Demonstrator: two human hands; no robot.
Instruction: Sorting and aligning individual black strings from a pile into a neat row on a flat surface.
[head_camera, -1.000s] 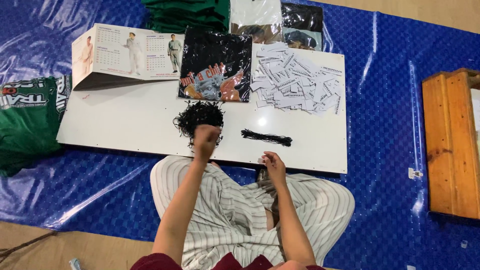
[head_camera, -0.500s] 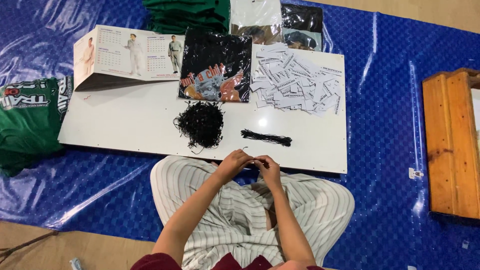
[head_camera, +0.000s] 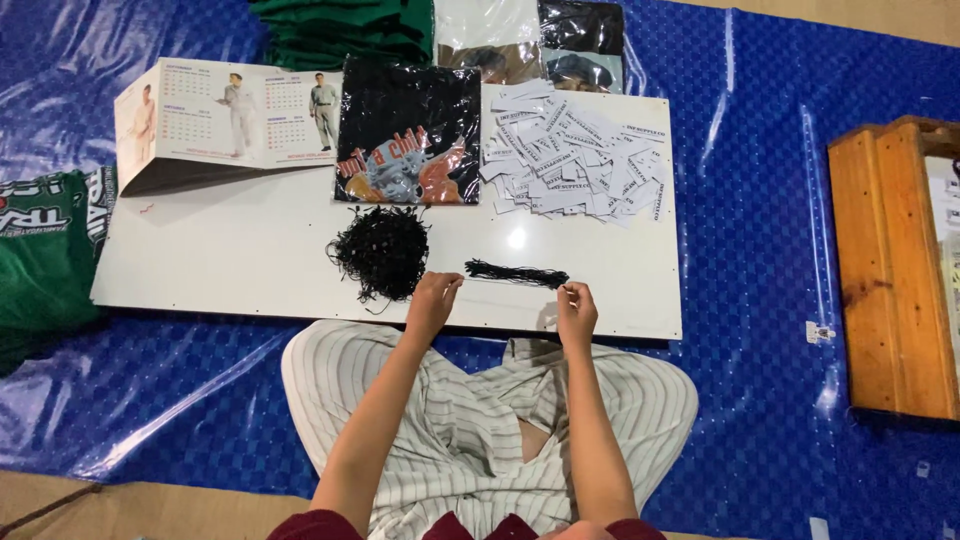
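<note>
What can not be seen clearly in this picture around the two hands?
Head view only:
- Whether a black string runs between the left hand and right hand: too thin to tell.
- Green garment: cut off by the left edge.
- Wooden box: cut off by the right edge.
- Paper tags: print too small.

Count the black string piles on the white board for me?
2: a tangled heap by the left hand, and a straight bundle near the right hand.

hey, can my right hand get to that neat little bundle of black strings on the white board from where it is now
Probably yes. The right hand sits just beside the straight bundle of black strings on the white board, with only bare board between them.
</note>
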